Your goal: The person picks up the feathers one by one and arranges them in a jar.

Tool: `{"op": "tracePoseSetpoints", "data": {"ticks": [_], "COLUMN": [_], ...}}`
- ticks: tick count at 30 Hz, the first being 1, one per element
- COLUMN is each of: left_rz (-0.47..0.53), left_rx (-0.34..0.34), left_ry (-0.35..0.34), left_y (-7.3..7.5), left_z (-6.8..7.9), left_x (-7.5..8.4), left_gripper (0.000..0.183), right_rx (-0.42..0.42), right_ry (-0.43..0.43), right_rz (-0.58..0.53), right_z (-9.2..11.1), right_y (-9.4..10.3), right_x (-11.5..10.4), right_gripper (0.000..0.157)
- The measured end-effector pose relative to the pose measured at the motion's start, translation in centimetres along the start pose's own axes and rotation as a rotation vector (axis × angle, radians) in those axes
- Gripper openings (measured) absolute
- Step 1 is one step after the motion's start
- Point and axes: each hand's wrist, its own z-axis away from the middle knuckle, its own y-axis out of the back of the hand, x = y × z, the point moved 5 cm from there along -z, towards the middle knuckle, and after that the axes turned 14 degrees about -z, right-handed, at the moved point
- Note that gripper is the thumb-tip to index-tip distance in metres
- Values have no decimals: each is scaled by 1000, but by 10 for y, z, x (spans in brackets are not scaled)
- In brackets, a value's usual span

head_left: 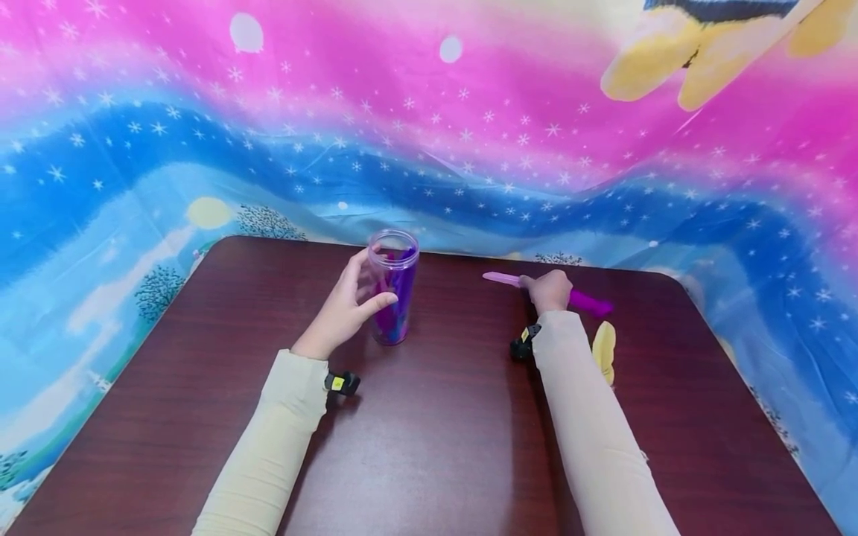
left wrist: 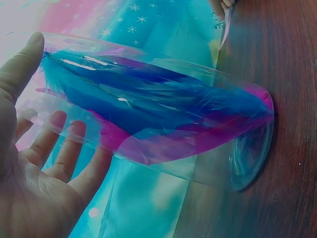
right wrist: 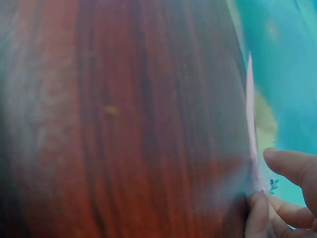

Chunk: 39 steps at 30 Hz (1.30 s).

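Note:
A tall clear jar (head_left: 394, 298) stands upright on the table, with blue, purple and magenta feathers (left wrist: 158, 104) inside. My left hand (head_left: 345, 305) holds the jar from its left side, thumb on one side of the wall and fingers on the other. Toward the table's back right, my right hand (head_left: 551, 289) is on a pale pink feather (head_left: 501, 278), whose tip sticks out to the left. A purple feather (head_left: 591, 304) shows on the other side of that hand. In the right wrist view, fingers (right wrist: 257, 213) touch the base of the pink feather, the thumb slightly apart from it.
A yellow feather (head_left: 605, 351) lies on the dark brown wooden table (head_left: 429, 461), beside my right sleeve. Behind the table hangs a colourful printed cloth (head_left: 402, 149) along the back edge. Each wrist wears a small black camera (head_left: 343, 383).

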Motion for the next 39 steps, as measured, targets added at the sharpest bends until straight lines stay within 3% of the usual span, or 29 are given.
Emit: {"op": "tracePoseSetpoints", "data": {"ticks": [12, 30, 39], "left_rz": [2, -4, -2], "left_rx": [3, 8, 14], "left_ry": [-5, -1, -10], "left_y": [-1, 0, 0], "left_z": [0, -1, -2], "left_x": [0, -1, -2], "left_gripper": [78, 77, 77], "right_rx": [26, 39, 1], "right_ry": [-46, -38, -16], "right_rz": [31, 42, 42], "right_z": [-2, 1, -2], "right_y": [-3, -11, -11], "right_x": [4, 0, 2], "right_gripper": [43, 28, 26]}}
